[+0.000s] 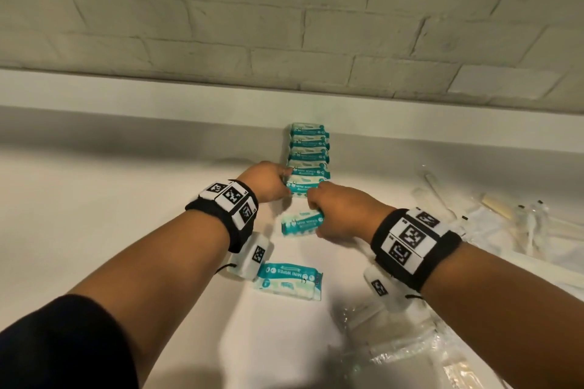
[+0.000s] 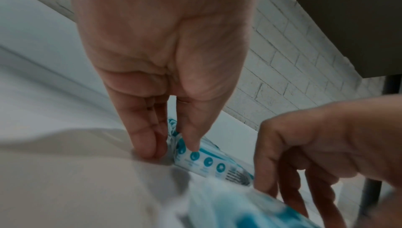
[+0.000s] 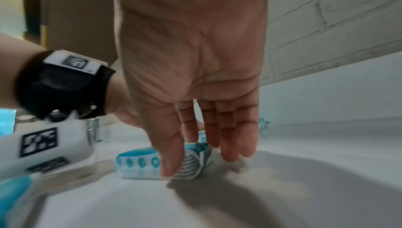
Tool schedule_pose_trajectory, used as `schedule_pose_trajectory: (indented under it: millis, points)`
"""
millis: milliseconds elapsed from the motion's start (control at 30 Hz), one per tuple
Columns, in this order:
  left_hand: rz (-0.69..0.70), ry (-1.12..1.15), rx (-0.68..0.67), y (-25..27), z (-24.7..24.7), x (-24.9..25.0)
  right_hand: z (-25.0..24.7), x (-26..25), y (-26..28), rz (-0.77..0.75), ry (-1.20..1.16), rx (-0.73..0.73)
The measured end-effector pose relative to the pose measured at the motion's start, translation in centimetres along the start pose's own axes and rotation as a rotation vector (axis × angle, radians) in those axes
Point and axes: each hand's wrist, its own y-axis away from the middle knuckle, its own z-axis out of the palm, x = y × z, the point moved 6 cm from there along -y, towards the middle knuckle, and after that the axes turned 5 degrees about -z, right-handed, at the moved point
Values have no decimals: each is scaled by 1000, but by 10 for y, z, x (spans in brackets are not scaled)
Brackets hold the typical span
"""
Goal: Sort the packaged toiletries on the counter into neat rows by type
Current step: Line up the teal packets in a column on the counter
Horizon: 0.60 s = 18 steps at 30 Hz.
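Head view: we see our left hand point(image 1: 268, 181) pinching the nearest teal-and-white mini wipes pack point(image 1: 298, 191) in the centre-frame row point(image 1: 309, 151) | right hand point(image 1: 335, 215) gripping a loose teal wipes pack point(image 1: 300, 223) just below | third pack point(image 1: 289, 279) lies lower centre on the white counter point(image 1: 110, 193).

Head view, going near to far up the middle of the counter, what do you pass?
Loose mini wipes pack lying flat → pack held by the right hand → pack at the near end of the row, held by the left hand → row of wipes packs → brick wall.
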Motion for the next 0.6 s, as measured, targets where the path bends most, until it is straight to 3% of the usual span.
schedule_pose_trajectory:
  millis: [167,333,400,533,600]
  points:
    - [-25,-39,-63,0,0,3,-4,11,-16,126,-77,72]
    - [-22,-33,-158,6,3,5,-16,10,-9,208,-28,56]
    - [-14,-51,-129,8,4,6,-22,-6,2,144,-42,14]
    - [-27,-66,-105,11,3,7,-7,-64,41,-109,-143,-264]
    - [-46,-63,-111,11,3,6,4,-82,52,-176,-59,-290]
